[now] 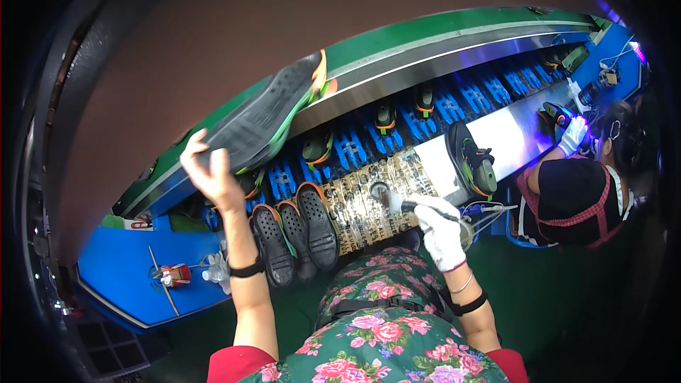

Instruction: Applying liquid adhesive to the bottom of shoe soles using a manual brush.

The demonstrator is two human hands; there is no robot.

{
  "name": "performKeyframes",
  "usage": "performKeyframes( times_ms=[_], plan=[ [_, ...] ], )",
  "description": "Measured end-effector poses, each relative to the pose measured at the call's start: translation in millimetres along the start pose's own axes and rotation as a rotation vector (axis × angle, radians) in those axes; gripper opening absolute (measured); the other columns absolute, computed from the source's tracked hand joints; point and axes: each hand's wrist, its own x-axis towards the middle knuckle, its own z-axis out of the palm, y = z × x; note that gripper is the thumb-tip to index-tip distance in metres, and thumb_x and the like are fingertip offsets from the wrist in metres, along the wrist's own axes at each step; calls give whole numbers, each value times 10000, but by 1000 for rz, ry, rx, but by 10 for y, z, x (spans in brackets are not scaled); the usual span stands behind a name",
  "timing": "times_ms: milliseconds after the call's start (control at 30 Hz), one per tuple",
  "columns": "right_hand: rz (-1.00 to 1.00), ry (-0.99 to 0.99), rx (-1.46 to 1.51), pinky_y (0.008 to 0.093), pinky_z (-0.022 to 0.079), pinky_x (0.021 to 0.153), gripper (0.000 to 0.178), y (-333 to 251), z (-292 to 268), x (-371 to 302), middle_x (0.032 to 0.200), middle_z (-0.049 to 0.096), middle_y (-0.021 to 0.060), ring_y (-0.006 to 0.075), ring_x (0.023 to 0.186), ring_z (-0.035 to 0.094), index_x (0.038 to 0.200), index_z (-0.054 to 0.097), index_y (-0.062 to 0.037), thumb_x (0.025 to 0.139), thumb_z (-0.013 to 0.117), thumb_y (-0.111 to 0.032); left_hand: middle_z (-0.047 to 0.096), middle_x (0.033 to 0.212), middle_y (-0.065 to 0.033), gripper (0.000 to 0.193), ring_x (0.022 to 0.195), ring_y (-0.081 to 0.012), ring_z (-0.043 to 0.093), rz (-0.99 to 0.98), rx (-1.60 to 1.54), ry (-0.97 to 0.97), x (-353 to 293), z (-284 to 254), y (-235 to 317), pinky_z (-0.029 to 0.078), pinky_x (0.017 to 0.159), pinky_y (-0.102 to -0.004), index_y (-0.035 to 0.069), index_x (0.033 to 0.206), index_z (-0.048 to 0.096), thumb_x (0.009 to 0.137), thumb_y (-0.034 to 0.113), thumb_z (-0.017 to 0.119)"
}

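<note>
My left hand (209, 170) is bare and raised at the left, its fingers closed on the near end of a black shoe sole (259, 117) with green and orange edges. The sole is tilted up over the conveyor and slightly blurred. My right hand (438, 230), in a white glove, grips a dark-handled brush (431, 206); its pale tip is blurred. Close by the tip, a small round cup (380, 190) sits on the brown-taped work surface (355, 216). Three more black perforated soles (317, 227) lie side by side left of the tape.
Beyond the work surface runs a row of blue racks (350, 149), some carrying shoe parts (385, 119). A black shoe (469, 159) stands right of the cup. A co-worker (578, 195) works at the far right. At left, a blue table (117, 269) holds a plastic bottle (216, 269).
</note>
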Motion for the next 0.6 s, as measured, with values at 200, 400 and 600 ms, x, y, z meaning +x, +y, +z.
performKeyframes(
  times_ms=[200,400,600],
  plan=[
    [-71,-266,369,187,474,620,300,-282,123,68,1115,745,135,89,775,633,1211,699,84,917,651,47,676,1192,-128,371,1083,-213,679,-522,-342,99,-2,-735,-127,540,975,-355,-15,1285,627,1071,245,474],
    [-675,-433,-394,342,593,892,216,-374,911,-212,1137,751,202,247,998,736,1047,758,59,839,731,112,743,1007,-53,320,905,-148,710,-1089,-374,-426,-709,-312,-293,566,849,-314,16,1117,717,1030,310,628],
    [-303,-465,-297,348,592,925,200,-180,1178,-295,1142,758,192,265,1061,735,1039,738,38,844,727,81,760,1085,-112,529,927,-227,747,-1527,-684,-586,-1509,-37,-161,613,868,-393,8,1182,686,1051,503,558]
  ],
)
